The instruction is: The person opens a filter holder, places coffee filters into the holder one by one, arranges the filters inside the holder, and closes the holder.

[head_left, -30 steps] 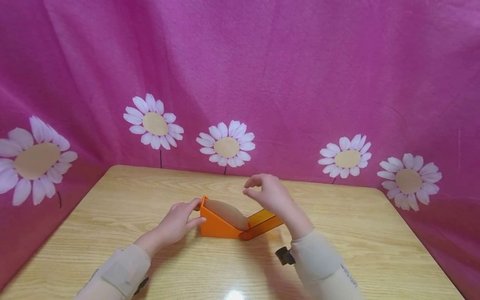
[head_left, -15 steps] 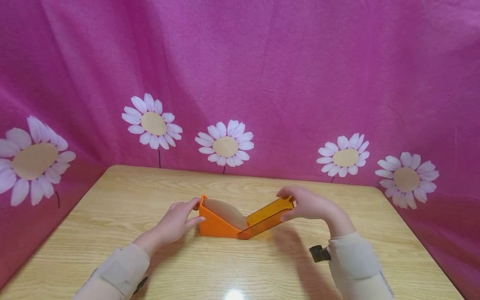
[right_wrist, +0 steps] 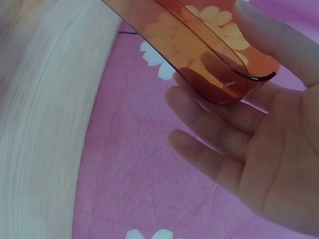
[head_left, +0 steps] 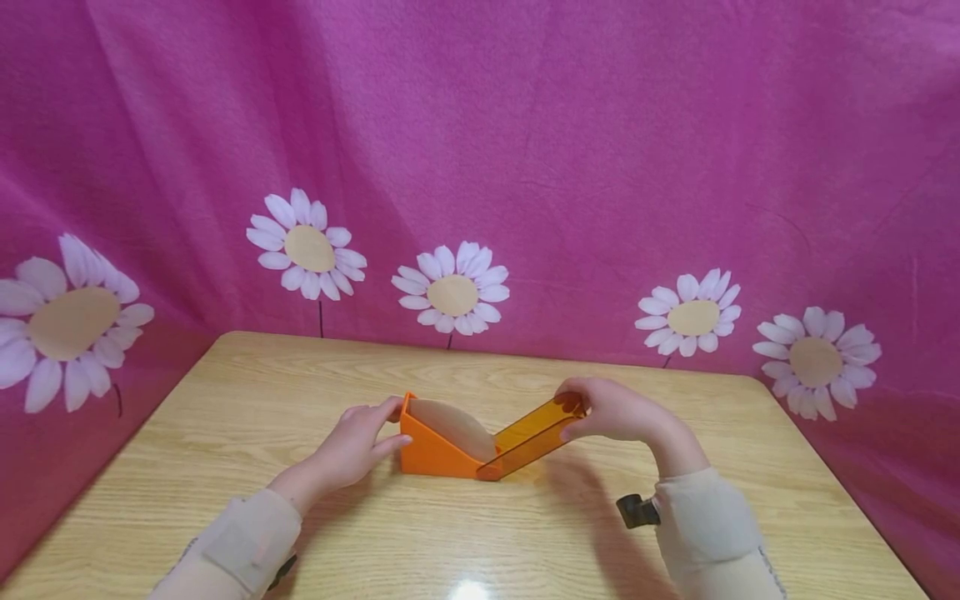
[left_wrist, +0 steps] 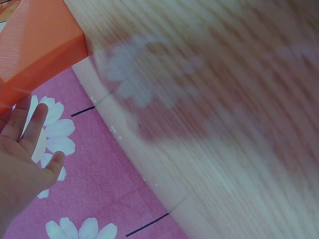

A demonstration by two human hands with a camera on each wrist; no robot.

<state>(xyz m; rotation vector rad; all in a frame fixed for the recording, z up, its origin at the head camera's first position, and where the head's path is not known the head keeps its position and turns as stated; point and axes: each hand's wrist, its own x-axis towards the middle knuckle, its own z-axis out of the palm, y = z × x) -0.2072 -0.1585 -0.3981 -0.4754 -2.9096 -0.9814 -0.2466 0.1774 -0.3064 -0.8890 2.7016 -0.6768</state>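
Note:
An orange wedge-shaped box stands on the table, with brown rounded sheets that look like paper coffee filters inside. Its see-through amber lid is swung up and out to the right from the low end. My left hand holds the box's tall left end, thumb on the near side and fingers behind. My right hand grips the raised free end of the lid between thumb and fingers. In the right wrist view, the fingers show below the lid's rounded end.
The wood-grain table reaches back to a pink cloth printed with white daisies, which also hangs along both sides. A light reflection lies on the tabletop near its front.
My right hand has moved right and down from above the lid to its free end and now grips it. The left hand and the box have stayed in place.

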